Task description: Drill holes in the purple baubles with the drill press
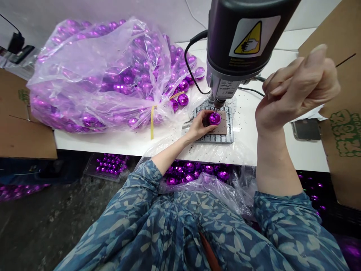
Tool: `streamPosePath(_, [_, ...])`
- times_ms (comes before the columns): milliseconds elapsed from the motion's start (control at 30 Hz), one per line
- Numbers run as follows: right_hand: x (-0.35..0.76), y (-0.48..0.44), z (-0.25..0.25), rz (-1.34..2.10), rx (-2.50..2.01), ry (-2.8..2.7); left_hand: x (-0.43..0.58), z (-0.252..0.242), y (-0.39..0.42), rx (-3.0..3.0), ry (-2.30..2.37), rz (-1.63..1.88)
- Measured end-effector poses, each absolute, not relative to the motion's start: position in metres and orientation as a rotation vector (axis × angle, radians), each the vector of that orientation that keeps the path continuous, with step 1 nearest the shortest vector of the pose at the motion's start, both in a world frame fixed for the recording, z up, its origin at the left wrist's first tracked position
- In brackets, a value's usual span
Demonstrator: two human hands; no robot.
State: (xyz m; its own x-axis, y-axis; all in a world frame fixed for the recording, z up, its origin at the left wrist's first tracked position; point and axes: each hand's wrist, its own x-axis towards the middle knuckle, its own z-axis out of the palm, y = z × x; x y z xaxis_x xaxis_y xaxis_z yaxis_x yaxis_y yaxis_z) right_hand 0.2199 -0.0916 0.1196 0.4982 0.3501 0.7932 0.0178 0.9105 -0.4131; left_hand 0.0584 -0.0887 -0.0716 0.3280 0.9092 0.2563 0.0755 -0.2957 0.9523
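Observation:
Under the drill press (239, 41), my left hand (199, 126) grips a shiny purple faceted ball (214, 118) between thumb and fingers. The ball rests on a square brown board (222, 128) over the slotted metal base (229, 138). The drill's bit comes down to the top of the ball; whether it has entered cannot be made out. My right hand (299, 82) is raised right of the drill head, its fingers curled closed around the end of the feed lever (259, 78), most of which the hand hides.
A large clear bag (98, 79) of purple balls fills the table's left side, with loose balls (183, 99) beside it. More balls (188, 177) lie in plastic below the table edge. A phone (306, 130) and a cardboard box (345, 113) are at right. Dark shavings dot the tabletop.

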Motion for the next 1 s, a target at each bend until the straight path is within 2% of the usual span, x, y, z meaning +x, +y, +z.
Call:
streamPosePath(567, [0.232,-0.062,0.064,-0.077,-0.372,-0.964,0.056,-0.067,-0.092,1.644,0.922,1.094])
streamPosePath(900, [0.234,-0.068,0.051,-0.079,-0.385,-1.040,0.058,-0.072,-0.090,1.619,0.919,1.118])
streamPosePath(1000, [0.231,-0.075,0.060,-0.040,-0.373,-1.063,0.059,-0.071,-0.090,1.597,0.919,1.123])
